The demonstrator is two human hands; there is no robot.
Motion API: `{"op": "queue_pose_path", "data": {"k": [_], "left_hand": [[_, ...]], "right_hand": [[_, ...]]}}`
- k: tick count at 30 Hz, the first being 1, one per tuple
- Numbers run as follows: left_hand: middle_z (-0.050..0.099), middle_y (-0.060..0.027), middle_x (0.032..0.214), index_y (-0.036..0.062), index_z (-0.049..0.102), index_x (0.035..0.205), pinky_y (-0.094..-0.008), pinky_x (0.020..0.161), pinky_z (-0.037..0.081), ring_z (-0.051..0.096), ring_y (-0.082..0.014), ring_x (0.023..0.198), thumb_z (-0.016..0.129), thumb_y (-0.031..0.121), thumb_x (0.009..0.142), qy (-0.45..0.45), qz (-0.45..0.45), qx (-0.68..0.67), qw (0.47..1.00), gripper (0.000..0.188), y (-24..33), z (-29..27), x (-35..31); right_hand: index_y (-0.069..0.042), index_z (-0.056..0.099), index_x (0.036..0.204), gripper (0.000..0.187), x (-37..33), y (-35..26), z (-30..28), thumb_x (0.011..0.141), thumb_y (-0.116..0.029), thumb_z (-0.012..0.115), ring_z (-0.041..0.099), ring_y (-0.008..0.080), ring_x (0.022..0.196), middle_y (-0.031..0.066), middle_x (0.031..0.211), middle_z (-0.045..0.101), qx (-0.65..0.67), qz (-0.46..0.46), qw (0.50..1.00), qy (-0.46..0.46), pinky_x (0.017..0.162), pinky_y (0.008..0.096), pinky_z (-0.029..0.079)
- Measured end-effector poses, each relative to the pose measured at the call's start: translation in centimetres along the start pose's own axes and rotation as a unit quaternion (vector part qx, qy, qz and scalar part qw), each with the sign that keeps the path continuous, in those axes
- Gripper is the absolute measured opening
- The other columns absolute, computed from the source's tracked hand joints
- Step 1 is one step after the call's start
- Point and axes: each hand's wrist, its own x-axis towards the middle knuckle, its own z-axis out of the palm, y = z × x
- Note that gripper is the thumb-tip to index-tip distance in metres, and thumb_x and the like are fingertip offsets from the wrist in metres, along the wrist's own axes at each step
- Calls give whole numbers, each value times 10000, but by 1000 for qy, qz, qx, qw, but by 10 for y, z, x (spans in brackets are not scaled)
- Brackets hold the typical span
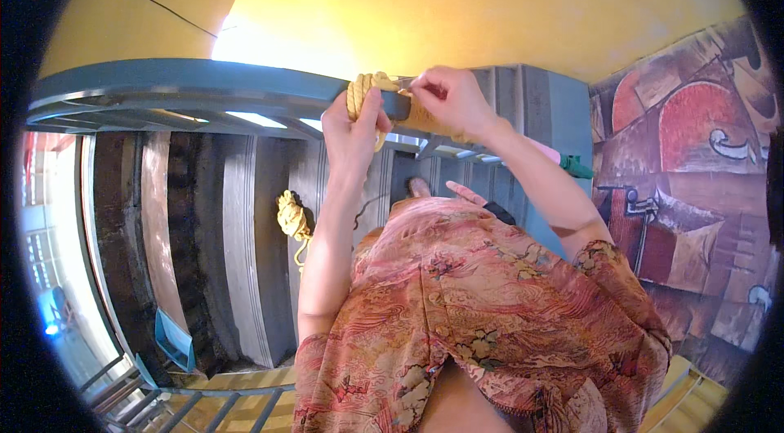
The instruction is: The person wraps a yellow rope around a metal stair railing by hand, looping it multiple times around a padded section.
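Observation:
A thick yellow rope [373, 83] is wound in several turns around the blue handrail [278, 83]. My left hand [353, 127] is closed around these turns, its thumb pressed on the rope against the rail. Just right of the turns, my right hand [449, 98] pinches something small and pale between thumb and fingertips; whether it is a rope strand or a small tool, I cannot tell. Tan wrapping also covers the rail below my right hand. A loose bundle of yellow rope [291, 216] lies lower down on the stairs, with a tail hanging from it.
Grey stair treads [245, 245] run beneath the rail. A yellow wall [490, 0] rises behind it, with a painted mural [694, 171] at right. A light-blue dustpan-like object [174, 341] rests at lower left. A dark railing [204, 408] crosses the lower left. Something green [576, 166] sits near the mural.

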Motion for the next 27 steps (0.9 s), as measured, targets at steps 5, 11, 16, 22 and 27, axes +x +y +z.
{"op": "queue_pose_path", "data": {"k": [5, 11, 16, 22, 27], "left_hand": [[595, -86, 566, -25, 585, 833, -291, 497, 461, 602, -151, 506, 614, 220, 907, 6, 34, 160, 987, 258, 2, -10, -4], [641, -105, 639, -35, 609, 878, -283, 518, 493, 643, -126, 569, 625, 191, 906, 19, 81, 306, 949, 228, -10, -13, -3], [630, -195, 683, 28, 617, 932, -382, 579, 492, 645, -361, 653, 669, 251, 865, -28, 52, 261, 963, 238, -12, -9, -10], [614, -206, 697, 5, 601, 903, -368, 558, 467, 624, -355, 631, 695, 243, 846, -7, 57, 248, 967, 262, -25, -26, -24], [597, -221, 684, -9, 567, 864, -400, 559, 453, 592, -405, 641, 687, 253, 849, -17, 85, 272, 958, 288, -26, -24, -17]], "right_hand": [[11, 678, 810, 224, 7, 17, -3, 835, -211, 681, 581, 123, 593, 99, 705, 638, -112, 67, 991, 6, 600, 255, 460], [-7, 698, 892, 277, 60, 91, 32, 828, -275, 676, 614, 145, 704, 63, 811, 673, 219, 377, 871, -227, 621, 264, 481], [-40, 692, 970, 267, 85, 201, 60, 804, -247, 667, 640, 175, 720, 54, 825, 691, 150, 164, 927, -302, 641, 313, 505], [-56, 688, 931, 217, 109, 193, 89, 799, -227, 662, 648, 204, 708, 68, 798, 688, 1, 144, 911, -387, 632, 351, 505], [-59, 685, 896, 192, 100, 181, 90, 804, -225, 656, 650, 219, 704, 81, 790, 684, -126, 70, 915, -376, 626, 373, 500]]}}
